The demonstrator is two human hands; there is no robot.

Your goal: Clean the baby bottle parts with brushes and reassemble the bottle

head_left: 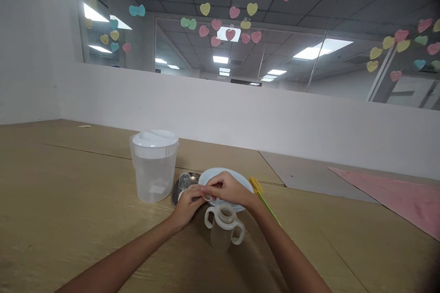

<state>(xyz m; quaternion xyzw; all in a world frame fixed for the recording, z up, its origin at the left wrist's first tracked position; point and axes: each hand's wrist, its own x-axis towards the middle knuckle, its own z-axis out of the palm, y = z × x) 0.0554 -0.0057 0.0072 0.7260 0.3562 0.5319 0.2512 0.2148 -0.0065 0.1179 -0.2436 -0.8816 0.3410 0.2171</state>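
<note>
Both hands meet above the open bottle [224, 228]: left hand [187, 205] and right hand [227, 188] pinch a small ring [207, 197] between fingertips. The jug [153, 165] stands lidded, apparently empty.

Clear lidded pitcher [153, 165] stands on the wooden table [68, 201], just left of the hands. A small metal dish [178, 188] holding a clear cap-like piece [184, 180] lies between the pitcher and the hands. A white plate [223, 176] sits directly behind the hands; a yellow brush-like tool [258, 190] lies just to their right. Farther right, a pink sheet [395, 197]. Beyond the hands, a white partition [240, 114], glass above, paper hearts [237, 11] stuck on it.
</note>
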